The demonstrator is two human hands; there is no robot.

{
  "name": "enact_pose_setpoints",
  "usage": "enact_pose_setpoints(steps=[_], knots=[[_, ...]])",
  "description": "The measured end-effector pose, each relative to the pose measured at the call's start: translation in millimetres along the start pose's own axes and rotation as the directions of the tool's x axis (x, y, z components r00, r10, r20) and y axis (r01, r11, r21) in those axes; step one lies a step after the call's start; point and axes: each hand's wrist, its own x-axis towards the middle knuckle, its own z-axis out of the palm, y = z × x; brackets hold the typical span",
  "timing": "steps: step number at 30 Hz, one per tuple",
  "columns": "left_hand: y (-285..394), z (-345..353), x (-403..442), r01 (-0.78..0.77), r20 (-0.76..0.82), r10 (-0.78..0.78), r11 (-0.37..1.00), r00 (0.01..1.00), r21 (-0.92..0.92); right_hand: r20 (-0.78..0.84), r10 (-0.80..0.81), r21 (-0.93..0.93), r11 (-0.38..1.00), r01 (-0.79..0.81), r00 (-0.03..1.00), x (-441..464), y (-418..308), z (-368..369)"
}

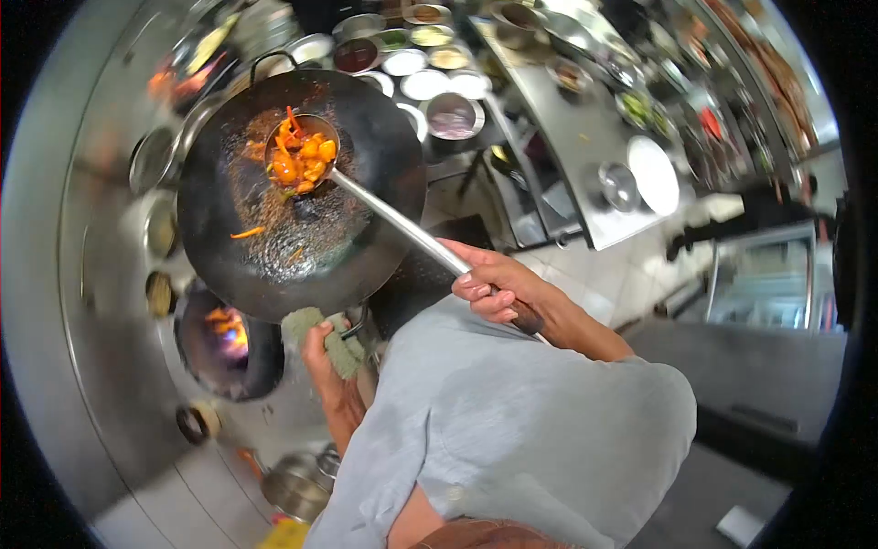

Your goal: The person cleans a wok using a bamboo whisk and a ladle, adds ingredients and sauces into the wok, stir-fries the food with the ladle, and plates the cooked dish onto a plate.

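My right hand (498, 284) is wrapped round the long handle of a ladle (398, 220). The ladle's bowl lies over the wok and is full of glossy orange food pieces (306, 165) in sauce, with orange strips among them. A large dark wok (375, 265) lies under it, smeared with sauce and holding a few stray strips. With a folded green cloth (343, 352) between, my left hand (325, 361) grips the wok's near loop handle. The fingers of my left hand are partly covered by the cloth.
Flames burn in a stove ring (226, 334) below left of the wok, and more flames (187, 82) show at upper left. Bowls of ingredients (453, 119) stand beyond the wok. A steel counter (585, 165) at right carries a white plate (653, 174). A saucepan (297, 489) sits at lower left.
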Motion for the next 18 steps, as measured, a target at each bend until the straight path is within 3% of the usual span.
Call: enact_pose_setpoints(steps=[5,6,8,11,16,18], knots=[[-13.1,68.4,-15.8,0.110,0.153,-0.132,0.983,0.979,0.144,-0.111,-0.201,0.123,0.969,0.214,0.973,-81.5,16.8,-36.5],[35.2,35.2,-7.7,0.155,0.220,-0.181,0.979,0.959,0.129,-0.198,-0.243,0.072,0.962,0.262,0.950,-73.1,41.3,31.9],[51.8,50.2,-16.5,0.149,0.240,-0.193,0.970,0.951,0.191,-0.235,-0.335,0.100,0.925,0.365,0.912,-98.5,60.2,51.4],[57.3,62.4,-19.8,0.204,0.361,-0.276,0.953,0.891,0.224,-0.367,-0.457,0.058,0.858,0.510,0.811,-139.0,85.3,84.0],[58.5,53.7,11.0,0.211,0.525,-0.297,0.953,0.798,0.218,-0.423,-0.624,0.046,0.709,0.704,0.657,-139.8,140.6,118.6],[50.7,55.0,16.1,0.225,0.569,-0.282,0.959,0.772,0.170,-0.473,-0.697,0.022,0.602,0.798,0.539,-146.5,161.7,118.5]])
